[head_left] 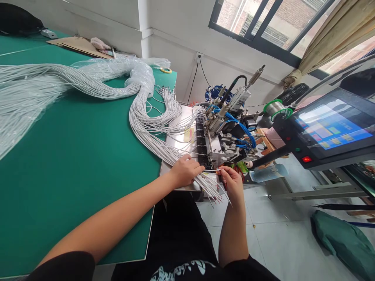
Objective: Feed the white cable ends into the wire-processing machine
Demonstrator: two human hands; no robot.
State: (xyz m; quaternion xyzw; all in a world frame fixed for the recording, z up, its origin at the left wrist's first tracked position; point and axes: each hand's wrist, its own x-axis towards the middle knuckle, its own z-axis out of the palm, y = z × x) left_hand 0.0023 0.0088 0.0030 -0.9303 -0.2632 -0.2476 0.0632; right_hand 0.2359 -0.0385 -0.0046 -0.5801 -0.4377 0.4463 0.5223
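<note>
A thick bundle of white cables (146,132) runs over the table's corner onto a metal plate beside a machine (216,132). My left hand (186,171) is closed on a white cable, close to its end and above the bundle. That cable stretches level from the left fingers to my right hand (231,179), whose thumb and forefinger pinch its tip at the machine's near corner. Below both hands, the loose cable ends (212,191) fan out past the plate, showing reddish tips. Several single cables lead into the black slotted strip (201,136) along the machine's side.
The green table (88,175) fills the left, with plastic wrap (117,68) around the cables and a yellow tape roll (166,70) at the far corner. To the right, a lit touchscreen (334,125) stands on an arm, near a solder wire spool (277,108). A green bag (342,238) lies on the floor.
</note>
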